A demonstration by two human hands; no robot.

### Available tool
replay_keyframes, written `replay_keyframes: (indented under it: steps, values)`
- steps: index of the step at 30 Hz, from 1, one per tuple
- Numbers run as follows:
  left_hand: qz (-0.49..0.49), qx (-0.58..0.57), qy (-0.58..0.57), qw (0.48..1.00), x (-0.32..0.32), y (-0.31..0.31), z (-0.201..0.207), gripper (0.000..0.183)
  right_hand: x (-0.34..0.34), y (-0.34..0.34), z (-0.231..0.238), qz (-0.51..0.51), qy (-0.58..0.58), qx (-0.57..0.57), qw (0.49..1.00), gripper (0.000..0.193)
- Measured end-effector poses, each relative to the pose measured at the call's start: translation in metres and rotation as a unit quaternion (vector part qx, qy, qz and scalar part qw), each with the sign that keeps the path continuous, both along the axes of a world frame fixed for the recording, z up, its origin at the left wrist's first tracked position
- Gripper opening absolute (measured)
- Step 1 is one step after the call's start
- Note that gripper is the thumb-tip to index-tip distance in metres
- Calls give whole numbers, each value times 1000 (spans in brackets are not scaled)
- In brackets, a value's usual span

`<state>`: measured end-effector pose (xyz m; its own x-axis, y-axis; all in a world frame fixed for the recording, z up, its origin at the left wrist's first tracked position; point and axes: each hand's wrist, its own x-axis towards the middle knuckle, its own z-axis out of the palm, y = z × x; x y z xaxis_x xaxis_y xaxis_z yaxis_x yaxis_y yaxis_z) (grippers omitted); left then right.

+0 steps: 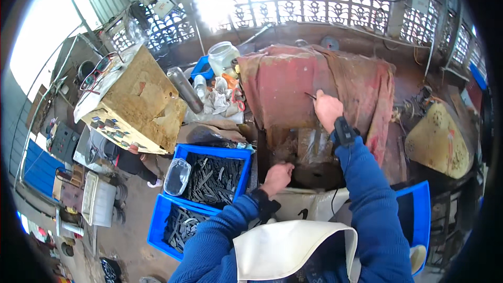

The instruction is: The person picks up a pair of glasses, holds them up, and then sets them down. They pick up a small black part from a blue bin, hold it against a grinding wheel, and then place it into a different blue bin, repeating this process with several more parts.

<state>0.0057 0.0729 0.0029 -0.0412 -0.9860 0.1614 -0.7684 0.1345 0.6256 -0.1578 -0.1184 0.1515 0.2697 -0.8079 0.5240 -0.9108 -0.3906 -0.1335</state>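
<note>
Pinching a slim, dark, rod-like piece (310, 95) in the nearly closed right hand (328, 111), before a dusty, faded-red draped cloth (285, 81); curling the left hand (276, 179) beside a grimy, dark, rounded surface (317, 178), its hold impossible to tell; working near a blue rectangular plastic bin (243, 175) of thin, dark-grey strips (212, 178).

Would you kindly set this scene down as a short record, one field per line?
Right grip: closed on a thin dark piece, in front of the red cloth
Left grip: lower, near a dark rounded surface; whether it holds anything is unclear
Blue bins: two at left, upper and lower, both containing dark strips
Clear container: at the upper bin's left side
Other person: left, partly hidden by a yellowish box
</note>
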Motion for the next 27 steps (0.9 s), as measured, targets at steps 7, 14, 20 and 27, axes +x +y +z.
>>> replay_keyframes:
  steps: [7, 14, 20, 27]
  values:
    - [-4, -204, 70, 976, 22, -27, 5, 22, -48, 141, -21, 34, -28, 72, 996, 19]
    - [-101, -123, -137, 978, 3, -58, 16, 14, -77, 264, -54, 108, -146, 123, 976, 19]
    - [-200, -5, -251, 947, 2, -65, -3, 15, -88, 307, -84, 81, -113, 227, 964, 25]
    - [-232, 67, -303, 922, -5, -76, -36, 19, -101, 300, -79, 113, -137, 304, 936, 20]
